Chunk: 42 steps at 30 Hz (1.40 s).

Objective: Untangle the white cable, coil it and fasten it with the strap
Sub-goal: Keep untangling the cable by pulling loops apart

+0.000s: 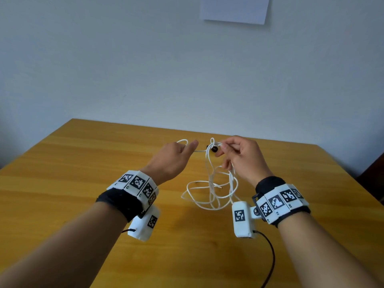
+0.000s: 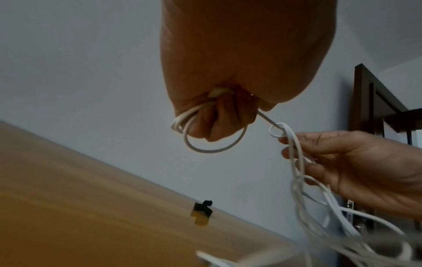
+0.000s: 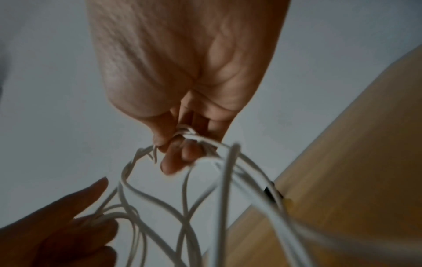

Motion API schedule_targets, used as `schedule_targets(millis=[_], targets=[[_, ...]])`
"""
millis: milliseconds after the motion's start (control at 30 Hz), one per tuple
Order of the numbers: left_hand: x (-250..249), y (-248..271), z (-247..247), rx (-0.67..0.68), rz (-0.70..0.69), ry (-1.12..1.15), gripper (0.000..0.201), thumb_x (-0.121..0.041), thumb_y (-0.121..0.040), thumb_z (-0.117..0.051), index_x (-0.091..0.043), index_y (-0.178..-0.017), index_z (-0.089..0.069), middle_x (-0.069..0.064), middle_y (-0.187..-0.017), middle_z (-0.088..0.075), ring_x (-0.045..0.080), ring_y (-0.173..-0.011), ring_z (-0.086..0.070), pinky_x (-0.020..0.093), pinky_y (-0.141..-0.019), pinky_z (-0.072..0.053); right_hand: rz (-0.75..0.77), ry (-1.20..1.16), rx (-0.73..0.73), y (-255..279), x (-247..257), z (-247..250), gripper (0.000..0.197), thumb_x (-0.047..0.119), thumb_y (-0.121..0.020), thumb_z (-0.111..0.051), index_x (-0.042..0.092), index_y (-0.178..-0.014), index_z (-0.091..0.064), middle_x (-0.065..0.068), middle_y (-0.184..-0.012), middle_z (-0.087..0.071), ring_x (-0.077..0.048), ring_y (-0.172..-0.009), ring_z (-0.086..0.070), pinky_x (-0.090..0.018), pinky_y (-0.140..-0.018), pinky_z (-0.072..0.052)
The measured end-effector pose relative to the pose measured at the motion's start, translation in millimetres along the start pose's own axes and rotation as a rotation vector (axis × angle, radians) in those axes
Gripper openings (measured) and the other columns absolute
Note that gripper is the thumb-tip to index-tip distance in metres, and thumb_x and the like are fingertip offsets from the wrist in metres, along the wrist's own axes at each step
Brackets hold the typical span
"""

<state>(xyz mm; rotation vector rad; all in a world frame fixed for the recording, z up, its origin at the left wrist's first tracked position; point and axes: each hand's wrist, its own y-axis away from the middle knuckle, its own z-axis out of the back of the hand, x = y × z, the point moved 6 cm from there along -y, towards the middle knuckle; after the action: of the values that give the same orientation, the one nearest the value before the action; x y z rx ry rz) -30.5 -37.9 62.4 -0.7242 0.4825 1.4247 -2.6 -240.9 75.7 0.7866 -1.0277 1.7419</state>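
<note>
The white cable (image 1: 207,161) hangs tangled between both hands, and its lower loops rest on the wooden table (image 1: 83,163). My left hand (image 1: 187,146) is raised, its fingers curled round a small loop of cable (image 2: 212,150). My right hand (image 1: 220,150) pinches a knot of strands at the same height, with more strands passing through its fingers (image 3: 182,155). A short taut run of cable joins the two hands. The black strap (image 1: 214,149) lies on the table behind the knot, also seen from the left wrist as the strap (image 2: 203,209). A bare cable end (image 1: 220,187) pokes out of the loops.
The table's far edge meets a pale wall just behind the hands. A sheet of paper (image 1: 234,9) hangs high on the wall. Dark furniture (image 1: 374,173) stands off the table's right edge. A black lead (image 1: 270,256) trails from the right wrist camera.
</note>
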Motion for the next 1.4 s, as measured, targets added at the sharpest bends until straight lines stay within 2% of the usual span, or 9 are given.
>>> schedule_targets(millis=[200, 333, 500, 633, 800, 900, 1133, 1300, 1400], targets=[[-11.3, 10.2, -21.9, 0.144, -0.019, 0.223, 0.064, -0.077, -0.080, -0.058, -0.017, -0.071, -0.037, -0.001, -0.064, -0.035, 0.016, -0.058, -0.031, 0.033, -0.057, -0.029, -0.048, -0.105, 0.102, 4.4, 6.3, -19.7, 0.009, 0.014, -0.106, -0.056, 0.011, -0.108, -0.065, -0.003, -0.086, -0.081, -0.027, -0.071, -0.078, -0.042, -0.070, -0.066], [-9.3, 5.6, -20.4, 0.037, -0.072, -0.006, 0.061, -0.071, -0.080, -0.065, -0.019, -0.070, -0.035, -0.007, -0.061, -0.037, 0.015, -0.055, -0.030, 0.031, -0.052, -0.026, -0.064, -0.152, 0.144, 5.4, 10.1, -26.9, 0.009, 0.013, -0.107, -0.053, 0.014, -0.104, -0.062, -0.004, -0.085, -0.081, -0.028, -0.079, -0.078, -0.041, -0.064, -0.064], [-7.9, 1.5, -20.0, 0.027, -0.146, 0.080, 0.048, -0.056, -0.088, -0.061, -0.015, -0.072, -0.042, -0.003, -0.062, -0.041, 0.016, -0.057, -0.035, 0.035, -0.055, -0.030, -0.073, -0.237, 0.200, 8.9, 17.8, -30.5, 0.011, 0.010, -0.109, -0.049, 0.007, -0.106, -0.059, -0.006, -0.083, -0.078, -0.025, -0.054, -0.068, -0.035, -0.051, -0.056], [-14.3, 5.4, -27.0, 0.179, -0.128, 0.394, 0.040, -0.043, -0.092, -0.050, -0.008, -0.074, -0.054, 0.005, -0.068, -0.057, 0.020, -0.064, -0.048, 0.036, -0.067, -0.038, -0.028, -0.206, 0.184, 12.2, 25.4, -36.6, 0.013, 0.009, -0.107, -0.052, 0.009, -0.098, -0.061, 0.000, -0.078, -0.074, -0.022, -0.046, -0.064, -0.035, -0.050, -0.054], [-21.9, 10.2, -33.2, 0.274, 0.039, 1.005, 0.021, -0.008, -0.071, -0.043, -0.018, -0.072, -0.025, 0.008, -0.069, -0.016, 0.036, -0.071, -0.014, 0.042, -0.066, -0.019, 0.012, -0.155, 0.132, 13.8, 30.8, -36.2, 0.009, 0.013, -0.105, -0.058, 0.015, -0.098, -0.064, -0.002, -0.095, -0.064, -0.017, -0.049, -0.065, -0.035, -0.053, -0.058], [-26.9, 12.7, -29.3, 0.316, 0.035, 1.178, 0.016, 0.001, -0.068, -0.038, -0.013, -0.075, -0.039, 0.005, -0.068, -0.023, 0.030, -0.065, -0.020, 0.039, -0.065, -0.031, -0.006, -0.136, 0.152, 15.1, 31.9, -34.6, 0.006, 0.012, -0.103, -0.061, 0.012, -0.108, -0.064, -0.003, -0.084, -0.064, -0.015, -0.051, -0.064, -0.033, -0.056, -0.058], [-24.3, 10.0, -22.2, 0.167, 0.116, 1.339, 0.029, 0.008, -0.084, -0.029, -0.018, -0.075, -0.034, 0.003, -0.069, -0.027, 0.016, -0.057, -0.032, 0.026, -0.052, -0.040, -0.076, -0.194, 0.190, 16.8, 31.2, -35.7, 0.034, -0.008, -0.089, -0.067, 0.012, -0.116, -0.058, -0.009, -0.111, -0.063, -0.019, -0.070, -0.069, -0.034, -0.068, -0.057], [-24.4, 10.6, -22.9, 0.056, 0.141, 1.425, 0.025, 0.007, -0.066, -0.033, -0.018, -0.071, -0.034, 0.003, -0.067, -0.028, 0.016, -0.058, -0.030, 0.031, -0.062, -0.019, -0.127, -0.085, 0.210, 18.9, 30.7, -35.9, 0.047, 0.018, -0.075, -0.089, 0.022, -0.111, -0.060, -0.001, -0.111, -0.068, -0.013, -0.088, -0.070, -0.039, -0.092, -0.058], [-22.1, 10.2, -21.8, -0.017, 0.124, 1.392, 0.019, 0.003, -0.065, -0.037, -0.015, -0.070, -0.038, -0.001, -0.060, -0.039, 0.015, -0.056, -0.037, 0.028, -0.057, -0.028, -0.116, -0.050, 0.188, 18.5, 31.9, -38.9, 0.051, 0.036, -0.060, -0.089, 0.024, -0.095, -0.054, -0.001, -0.103, -0.066, -0.016, -0.085, -0.064, -0.040, -0.084, -0.055]])
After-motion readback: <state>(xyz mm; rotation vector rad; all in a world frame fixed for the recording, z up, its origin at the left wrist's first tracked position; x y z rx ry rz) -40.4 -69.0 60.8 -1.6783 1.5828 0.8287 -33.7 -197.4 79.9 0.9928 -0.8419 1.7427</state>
